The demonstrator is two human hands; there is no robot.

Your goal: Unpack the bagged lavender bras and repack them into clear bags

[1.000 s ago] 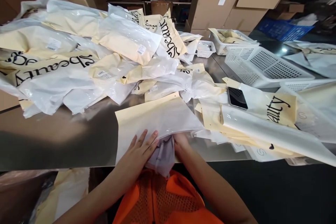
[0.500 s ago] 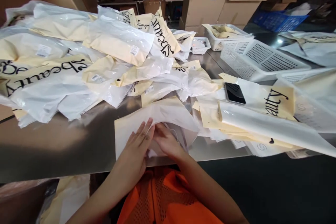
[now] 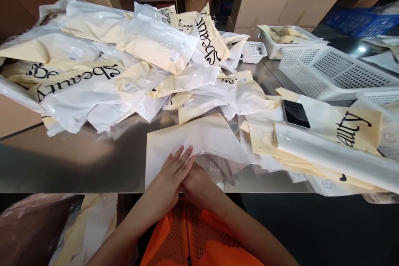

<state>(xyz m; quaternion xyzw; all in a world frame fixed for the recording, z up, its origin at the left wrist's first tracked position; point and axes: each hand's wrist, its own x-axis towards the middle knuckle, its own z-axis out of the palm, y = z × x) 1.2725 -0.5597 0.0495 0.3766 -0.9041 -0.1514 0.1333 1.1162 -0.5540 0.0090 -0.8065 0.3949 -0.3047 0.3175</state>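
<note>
In front of me on the metal table lies a white and cream packaging bag, its near edge lifted in a curve. My left hand rests on the bag, fingers stretched out and flat on its surface. Against it is my right hand, at the bag's near edge; its fingers are hidden under the left hand. Beside the right hand, clear plastic with a thin grey strip and a small white tag shows from under the bag's edge. What the plastic holds cannot be made out.
A heap of filled bags covers the table's back left. On the right, a phone lies on stacked flat bags. White baskets stand behind them, with cardboard boxes farther back. The metal table's front edge is near me.
My hands have come closer together, the right one sliding under the left toward the table edge. More of the grey strip and tag shows. The view has shifted slightly left.
</note>
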